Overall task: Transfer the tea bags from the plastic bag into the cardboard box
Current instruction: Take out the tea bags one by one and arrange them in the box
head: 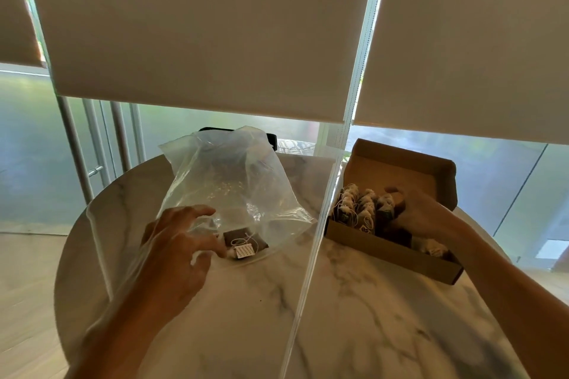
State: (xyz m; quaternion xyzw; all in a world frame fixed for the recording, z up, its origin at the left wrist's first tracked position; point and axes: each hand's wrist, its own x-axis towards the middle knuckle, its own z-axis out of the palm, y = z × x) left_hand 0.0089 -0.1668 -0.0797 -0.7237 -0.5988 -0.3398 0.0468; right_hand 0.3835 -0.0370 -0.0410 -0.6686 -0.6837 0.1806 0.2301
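A clear plastic bag (234,188) stands crumpled and puffed up on the round marble counter (354,311), its mouth toward the person. One dark tea bag (246,244) lies flat inside it near the mouth, with a white string and a small white paper tag (244,251) on top; the tag carries rows of tiny print too small to read. The left hand (178,252) is inside the mouth of the bag, fingers spread and loosely bent, holding nothing, its fingertips just beside the tea bag.

To the right sits an open cardboard box (391,251), plain brown with its lid flap standing up at the back. Inside, tea bags (358,208) stand in close rows at the far left end, strings and tags on top; another lies at the near right end. The right hand (421,212) reaches into the middle of the box, fingers curled down among the tea bags; whether it pinches one I cannot tell.

The box's right end lies close to the counter's edge. Bare marble stretches between the bag and box and across the near side of the counter. Behind, roller blinds (200,34) hang over frosted glass.
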